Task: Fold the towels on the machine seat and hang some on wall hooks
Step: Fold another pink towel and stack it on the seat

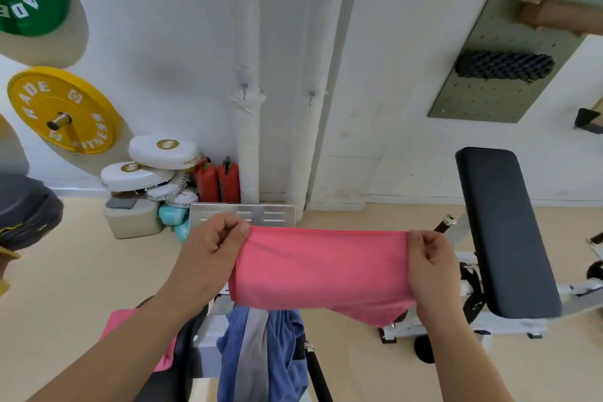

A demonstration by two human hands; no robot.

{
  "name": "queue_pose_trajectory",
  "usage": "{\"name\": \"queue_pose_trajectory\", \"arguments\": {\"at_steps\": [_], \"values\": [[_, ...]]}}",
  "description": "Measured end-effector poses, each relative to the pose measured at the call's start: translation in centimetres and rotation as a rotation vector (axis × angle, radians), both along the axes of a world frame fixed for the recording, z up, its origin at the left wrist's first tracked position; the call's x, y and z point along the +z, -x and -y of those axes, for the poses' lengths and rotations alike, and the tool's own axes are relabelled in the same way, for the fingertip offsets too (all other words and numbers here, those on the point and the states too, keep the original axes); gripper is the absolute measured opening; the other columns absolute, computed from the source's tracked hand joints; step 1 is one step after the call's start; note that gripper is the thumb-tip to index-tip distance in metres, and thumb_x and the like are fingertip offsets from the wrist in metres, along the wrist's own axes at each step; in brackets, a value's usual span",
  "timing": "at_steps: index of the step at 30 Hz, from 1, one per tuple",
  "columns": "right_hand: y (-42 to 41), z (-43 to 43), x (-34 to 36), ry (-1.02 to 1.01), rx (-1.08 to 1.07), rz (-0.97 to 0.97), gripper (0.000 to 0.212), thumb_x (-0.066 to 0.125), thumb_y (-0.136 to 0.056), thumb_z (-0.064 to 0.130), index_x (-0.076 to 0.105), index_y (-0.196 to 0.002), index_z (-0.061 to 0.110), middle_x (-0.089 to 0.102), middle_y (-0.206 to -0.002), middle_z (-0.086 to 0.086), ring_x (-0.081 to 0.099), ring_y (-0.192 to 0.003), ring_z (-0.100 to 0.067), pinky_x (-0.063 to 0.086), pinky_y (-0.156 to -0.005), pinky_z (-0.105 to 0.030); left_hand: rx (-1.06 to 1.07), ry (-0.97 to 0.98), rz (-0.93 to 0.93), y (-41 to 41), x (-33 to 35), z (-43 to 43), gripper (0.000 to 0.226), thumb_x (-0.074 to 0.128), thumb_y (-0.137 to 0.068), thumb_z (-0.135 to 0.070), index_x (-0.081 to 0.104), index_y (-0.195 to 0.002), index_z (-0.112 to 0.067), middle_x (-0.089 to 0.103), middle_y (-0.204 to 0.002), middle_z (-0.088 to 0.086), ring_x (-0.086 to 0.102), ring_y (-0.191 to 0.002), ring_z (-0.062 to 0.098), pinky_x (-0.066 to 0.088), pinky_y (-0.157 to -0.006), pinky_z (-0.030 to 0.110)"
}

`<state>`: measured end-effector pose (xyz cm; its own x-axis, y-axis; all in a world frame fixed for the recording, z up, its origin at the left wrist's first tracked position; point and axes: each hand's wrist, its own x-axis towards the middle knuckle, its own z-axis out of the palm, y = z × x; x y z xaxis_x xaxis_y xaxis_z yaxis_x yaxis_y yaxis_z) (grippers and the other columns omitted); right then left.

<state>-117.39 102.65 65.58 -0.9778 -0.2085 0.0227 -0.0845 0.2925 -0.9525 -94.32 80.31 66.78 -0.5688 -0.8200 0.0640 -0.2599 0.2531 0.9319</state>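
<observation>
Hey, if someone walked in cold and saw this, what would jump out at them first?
First the pink towel, stretched taut at centre between the left hand and right hand. Then the yellow weight plate on the wall at left, and the black bench pad at right.

A beige floor (75, 274) is carrying everything low in the scene. A white-framed gym machine (509, 326) is standing on it, and its black padded bench (504, 232) is tilting up toward the wall. Blue and grey towels (261, 356) are lying bunched over the machine's lower part, hanging down its front. A second pink cloth (119, 320) is resting just to their left. Against the wall, two red fire extinguishers (217, 183) are standing upright on the floor. Beside them, white boxing pads (153, 163) are sitting stacked on a pale block (132, 222) that is resting on the floor.
</observation>
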Motion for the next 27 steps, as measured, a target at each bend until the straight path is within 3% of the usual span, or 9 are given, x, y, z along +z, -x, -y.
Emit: {"name": "queue_pose_trajectory", "arguments": {"at_steps": [5, 9, 12, 15, 17, 22, 25, 27], "values": [[-1.3, -0.7, -0.7, 0.019, 0.020, 0.098, 0.018, 0.057, -0.103, 0.031, 0.066, -0.104, 0.015, 0.070, -0.100, -0.001, 0.065, -0.095, -0.019, 0.049, -0.074, -0.031, -0.069, -0.157, 0.060, -0.3, -2.0, -1.0, 0.017, 0.062, -0.101, -0.026, 0.072, -0.089, -0.022, 0.071, -0.070, 0.001, 0.062, -0.060, 0.009, 0.063, -0.062, 0.042], [-2.8, -1.1, -1.4, 0.104, -0.010, 0.180, 0.018, 0.063, -0.100, 0.033, 0.069, -0.096, 0.016, 0.072, -0.091, -0.003, 0.065, -0.082, -0.021, 0.051, -0.073, -0.041, -0.074, -0.436, 0.038, 0.1, -2.3, -2.0, 0.008, 0.074, -0.093, -0.019, 0.075, -0.099, -0.013, 0.076, -0.083, 0.019, 0.073, -0.073, 0.023, 0.065, -0.073, 0.040], [-4.5, -0.9, -1.8, 0.135, 0.008, 0.235, 0.015, 0.067, -0.097, 0.028, 0.072, -0.092, 0.015, 0.074, -0.086, -0.001, 0.063, -0.078, -0.021, 0.050, -0.072, -0.042, -0.197, -0.653, 0.035, 0.5, -2.1, -3.7, 0.023, 0.082, -0.083, -0.005, 0.074, -0.104, -0.001, 0.079, -0.093, 0.022, 0.077, -0.088, 0.034, 0.064, -0.085, 0.041], [-7.1, 0.2, -1.7, 0.164, 0.112, 0.281, 0.010, 0.069, -0.097, 0.020, 0.075, -0.091, 0.015, 0.076, -0.088, -0.008, 0.068, -0.078, -0.029, 0.058, -0.076, -0.049, -0.166, -0.634, -0.007, 1.4, -1.7, -6.2, 0.015, 0.081, -0.085, -0.005, 0.075, -0.098, -0.002, 0.078, -0.091, 0.024, 0.077, -0.083, 0.033, 0.064, -0.085, 0.045], [-9.2, 1.3, -1.2, 0.169, 0.216, 0.282, 0.010, 0.072, -0.095, 0.019, 0.077, -0.087, 0.016, 0.077, -0.086, -0.008, 0.072, -0.080, -0.029, 0.060, -0.081, -0.051, -0.138, -0.588, -0.046, 2.2, -1.2, -8.1, 0.006, 0.076, -0.090, -0.007, 0.076, -0.095, -0.004, 0.076, -0.083, 0.021, 0.071, -0.072, 0.029, 0.063, -0.077, 0.040], [-12.6, 2.5, 0.1, 0.254, 0.315, 0.309, 0.007, 0.078, -0.088, 0.007, 0.078, -0.082, 0.010, 0.071, -0.068, -0.023, 0.067, -0.053, -0.017, 0.057, -0.053, -0.032, -0.125, -0.509, -0.130, 2.2, -0.2, -11.1, 0.017, 0.064, -0.099, -0.008, 0.078, -0.089, -0.006, 0.063, -0.071, 0.035, 0.055, -0.055, 0.025, 0.047, -0.055, 0.034], [-12.4, 2.4, -0.2, 0.271, 0.291, 0.320, 0.005, 0.079, -0.087, 0.006, 0.081, -0.084, 0.011, 0.078, -0.077, -0.015, 0.073, -0.063, -0.023, 0.060, -0.060, -0.030, -0.126, -0.502, -0.155, 1.3, 0.0, -10.8, 0.019, 0.065, -0.099, -0.011, 0.082, -0.091, -0.016, 0.069, -0.080, 0.028, 0.061, -0.065, 0.025, 0.051, -0.066, 0.034], [-12.6, 2.5, -0.4, 0.254, 0.291, 0.325, 0.004, 0.081, -0.085, 0.007, 0.082, -0.087, 0.011, 0.079, -0.081, -0.011, 0.076, -0.075, -0.024, 0.063, -0.071, -0.031, -0.082, -0.463, -0.141, 1.1, -0.1, -10.6, 0.021, 0.066, -0.098, -0.009, 0.083, -0.095, -0.021, 0.078, -0.086, 0.011, 0.073, -0.079, 0.019, 0.057, -0.073, 0.022]]}}
